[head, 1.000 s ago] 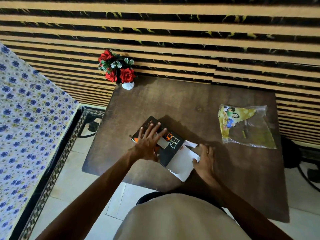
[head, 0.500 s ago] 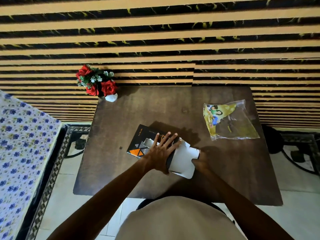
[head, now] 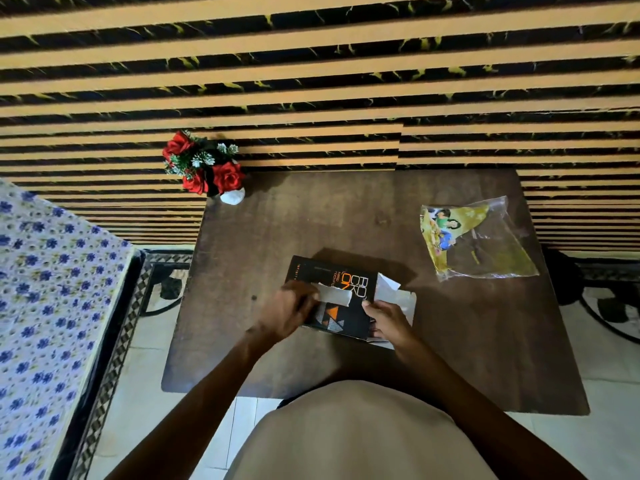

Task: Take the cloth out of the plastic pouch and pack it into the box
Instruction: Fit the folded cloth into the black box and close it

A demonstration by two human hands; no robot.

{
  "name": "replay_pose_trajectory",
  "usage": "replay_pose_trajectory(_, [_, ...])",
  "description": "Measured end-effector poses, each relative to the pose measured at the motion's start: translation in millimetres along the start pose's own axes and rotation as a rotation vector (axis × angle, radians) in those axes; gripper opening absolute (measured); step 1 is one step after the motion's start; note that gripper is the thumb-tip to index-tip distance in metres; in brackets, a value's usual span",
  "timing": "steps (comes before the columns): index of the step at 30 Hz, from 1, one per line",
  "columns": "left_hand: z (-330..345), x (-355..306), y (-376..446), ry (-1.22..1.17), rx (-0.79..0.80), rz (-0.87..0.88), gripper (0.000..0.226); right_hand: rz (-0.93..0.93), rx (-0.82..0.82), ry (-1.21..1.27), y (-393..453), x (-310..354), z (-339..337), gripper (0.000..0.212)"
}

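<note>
box (head: 334, 299): both hands on it, left hand (head: 289, 311) pinching a white flap, right hand (head: 388, 322) gripping its open end; cloth still in plastic pouch (head: 474, 240), well right of box, unopened.

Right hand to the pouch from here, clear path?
Probably yes. The right hand is on the box's open end, and the pouch lies apart on the table, farther back on that same side, with bare tabletop between. It must let go of the box first.

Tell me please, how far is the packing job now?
Early stage. Nothing looks packed: the cloth is inside the plastic pouch, lying untouched at the table's far right. In hand: both the left hand and right hand work on the black box, its white flaps open. Left: unpouching and boxing the cloth.
</note>
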State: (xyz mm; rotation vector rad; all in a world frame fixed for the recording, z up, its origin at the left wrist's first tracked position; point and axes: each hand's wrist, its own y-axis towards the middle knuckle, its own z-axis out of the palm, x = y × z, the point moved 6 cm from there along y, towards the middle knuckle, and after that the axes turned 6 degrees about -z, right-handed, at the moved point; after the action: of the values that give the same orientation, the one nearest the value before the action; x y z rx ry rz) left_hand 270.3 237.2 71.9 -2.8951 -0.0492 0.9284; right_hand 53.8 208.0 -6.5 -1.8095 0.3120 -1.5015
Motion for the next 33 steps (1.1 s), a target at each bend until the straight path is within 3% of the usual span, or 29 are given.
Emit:
replay_pose_trajectory(2, [20, -12, -4, 0.342, 0.09, 0.127, 0.041, -0.035, -0.028, -0.038, 5, -1, -1, 0.02])
replay_pose_trajectory(4, [34, -20, -3, 0.597, 0.16, 0.149, 0.06, -0.044, -0.05, -0.049, 7, 2, 0, 0.016])
replay_pose_trajectory(8, [46, -26, 5, 0.792, 0.281, 0.05, 0.08, -0.035, -0.058, -0.089, 15, 2, 0, 0.01])
replay_pose_trajectory(14, [42, -37, 19, 0.821, 0.375, -0.014, 0.077, -0.052, -0.096, -0.155, 17, -1, -3, 0.019])
replay_pose_trajectory(17, [39, -41, 12, 0.712, 0.333, 0.015, 0.061, -0.04, -0.067, -0.128, 13, 1, -2, 0.02])
replay_pose_trajectory(21, [55, -36, -6, 0.511, 0.391, -0.006, 0.062, -0.029, -0.004, -0.016, 8, -1, -1, 0.023])
replay_pose_trajectory(33, [49, -45, 18, 0.534, 0.559, -0.075, 0.044, -0.04, -0.057, -0.141, 8, 8, -12, 0.02])
